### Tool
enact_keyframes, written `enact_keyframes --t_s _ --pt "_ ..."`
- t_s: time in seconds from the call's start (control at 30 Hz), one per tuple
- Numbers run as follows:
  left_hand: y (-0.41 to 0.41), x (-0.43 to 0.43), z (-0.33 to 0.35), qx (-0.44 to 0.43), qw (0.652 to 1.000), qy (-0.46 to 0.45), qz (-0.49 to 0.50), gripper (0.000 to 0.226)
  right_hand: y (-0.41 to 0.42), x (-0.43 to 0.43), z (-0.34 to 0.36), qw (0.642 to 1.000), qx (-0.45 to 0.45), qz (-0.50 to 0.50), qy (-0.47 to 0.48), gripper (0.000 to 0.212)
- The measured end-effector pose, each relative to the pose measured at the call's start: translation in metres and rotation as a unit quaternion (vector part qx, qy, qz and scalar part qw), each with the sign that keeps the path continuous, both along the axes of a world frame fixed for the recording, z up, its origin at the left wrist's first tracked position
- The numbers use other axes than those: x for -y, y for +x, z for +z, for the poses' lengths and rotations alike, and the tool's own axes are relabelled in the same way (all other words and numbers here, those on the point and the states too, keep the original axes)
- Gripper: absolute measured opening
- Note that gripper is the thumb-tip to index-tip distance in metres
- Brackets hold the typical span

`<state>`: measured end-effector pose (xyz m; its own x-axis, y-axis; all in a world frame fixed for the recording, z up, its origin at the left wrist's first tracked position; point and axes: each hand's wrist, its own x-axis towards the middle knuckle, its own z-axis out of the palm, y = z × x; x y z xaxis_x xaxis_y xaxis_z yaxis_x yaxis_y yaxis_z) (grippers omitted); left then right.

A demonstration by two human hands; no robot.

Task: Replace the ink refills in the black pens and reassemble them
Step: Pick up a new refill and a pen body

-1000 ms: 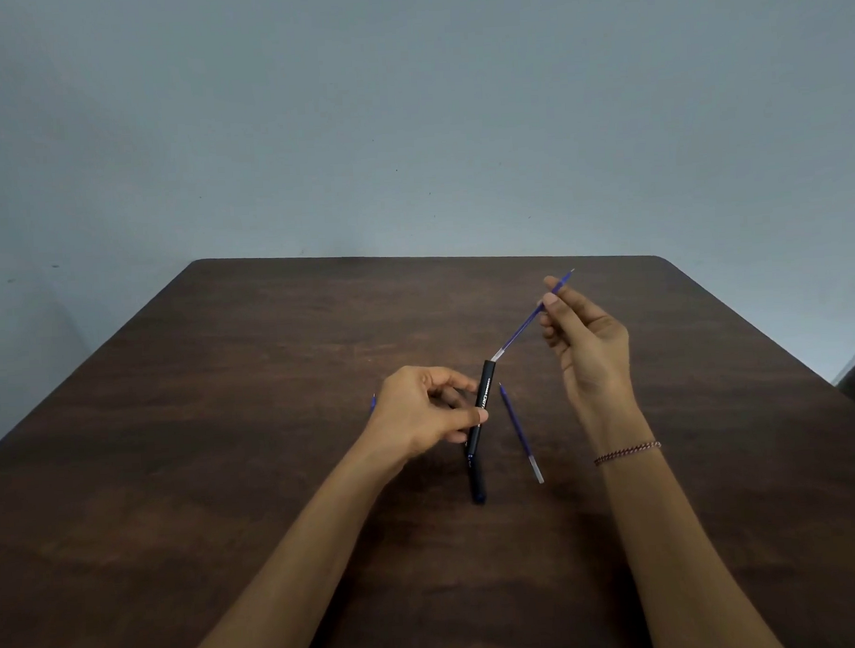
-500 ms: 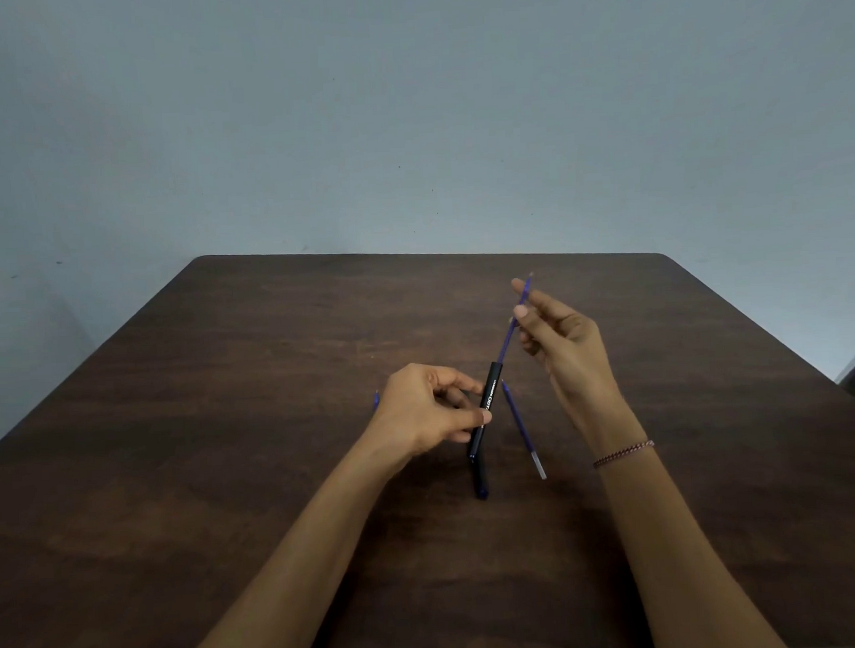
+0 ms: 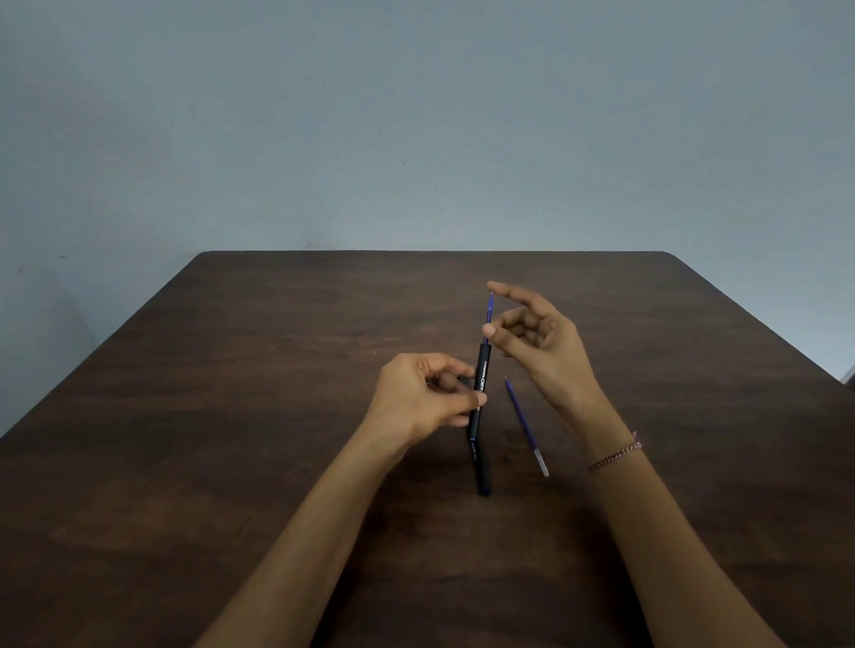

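step: refill insertion, midway. The blue refill (image 3: 489, 316) sat partly inside the black pen barrel (image 3: 482, 387), with a good length sticking out toward 12 o'clock.
left hand (image 3: 426, 397): pinched the barrel near its middle between thumb and fingers and held it above the table (image 3: 273, 428), tilted slightly to 1 o'clock.
right hand (image 3: 539, 341): index tip capped the refill's far end and the thumb lay against its side. I read this as a light pinch-and-push grip; the other fingers were loosely curled.
spare refill (image 3: 524, 422): flat on the table at 4 o'clock of the barrel, apart from both hands, clear end toward the person.
second black pen (image 3: 482, 471): on the table at 6 o'clock of the held barrel, untouched. Can't tell whether it was whole or just a section.
bracelet (image 3: 615, 455): on the right wrist, clear of the work.
next move: probably push the refill straight down the bore with the barrel held steady. A thin refill will likely bow if pushed off-axis.
after that: close up this pen. Judging by the loose parts, the second one was not yet done.
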<state>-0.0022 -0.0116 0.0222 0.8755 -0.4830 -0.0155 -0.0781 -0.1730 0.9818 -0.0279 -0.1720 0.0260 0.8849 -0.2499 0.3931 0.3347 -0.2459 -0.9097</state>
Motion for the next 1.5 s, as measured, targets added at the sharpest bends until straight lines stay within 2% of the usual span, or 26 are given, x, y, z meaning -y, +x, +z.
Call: enact_keyframes --t_s 0.2,0.67,0.8,0.9,1.1,1.4,1.5 --pt "-0.001 -0.001 0.002 0.008 1.000 0.007 -0.002 0.024 0.000 -0.004 0.001 1.000 0.001 0.010 0.014 0.037" --pt "-0.001 0.000 0.001 0.015 1.000 0.015 0.004 0.029 -0.004 -0.006 0.004 0.992 0.019 0.017 0.127 0.019" --pt "-0.001 0.000 0.001 0.021 1.000 0.013 0.010 0.027 -0.002 -0.007 0.003 0.994 0.013 0.014 0.107 0.016" --pt "0.001 -0.001 0.001 0.029 0.999 0.011 0.020 0.024 -0.001 -0.007 0.001 0.998 0.006 0.009 0.063 0.024" --pt "0.003 -0.001 0.000 0.038 0.999 0.018 0.029 0.025 0.002 -0.008 -0.001 0.999 0.025 -0.042 -0.008 0.024" --pt "0.011 -0.003 0.000 0.029 0.998 -0.011 0.061 0.023 0.005 -0.010 -0.003 1.000 0.000 -0.005 -0.015 0.049" --pt "0.016 -0.008 0.000 0.022 0.996 -0.012 0.082 0.025 0.008 -0.008 -0.004 0.998 -0.021 -0.045 -0.048 0.043"
